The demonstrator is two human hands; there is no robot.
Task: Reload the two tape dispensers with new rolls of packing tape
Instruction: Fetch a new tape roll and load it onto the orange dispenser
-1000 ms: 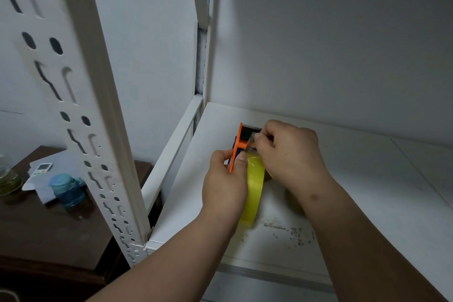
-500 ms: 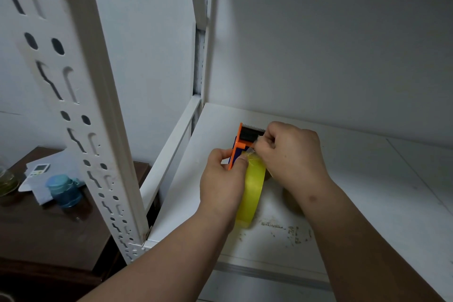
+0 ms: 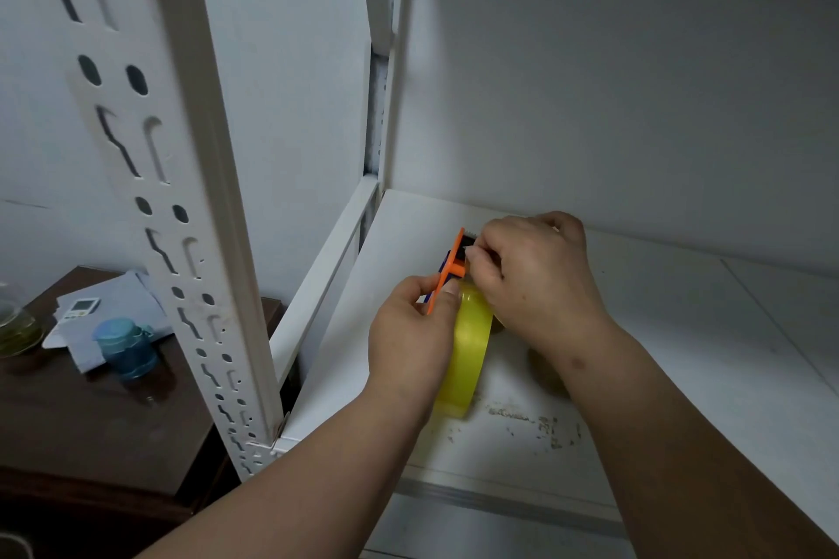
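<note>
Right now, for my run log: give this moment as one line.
left hand: grips orange dispenser | right hand: pinches at its cutter end | yellow tape roll: loaded | white shelf

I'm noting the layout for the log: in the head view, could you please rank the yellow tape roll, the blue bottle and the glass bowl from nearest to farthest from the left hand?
1. Yellow tape roll: touching the left hand, on the shelf.
2. Blue bottle: on the dark side table, left.
3. Glass bowl: far left edge.

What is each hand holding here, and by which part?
The left hand grips the orange tape dispenser by its frame beside the yellow tape roll. The right hand pinches at the dispenser's cutter end, probably the tape's end.
</note>
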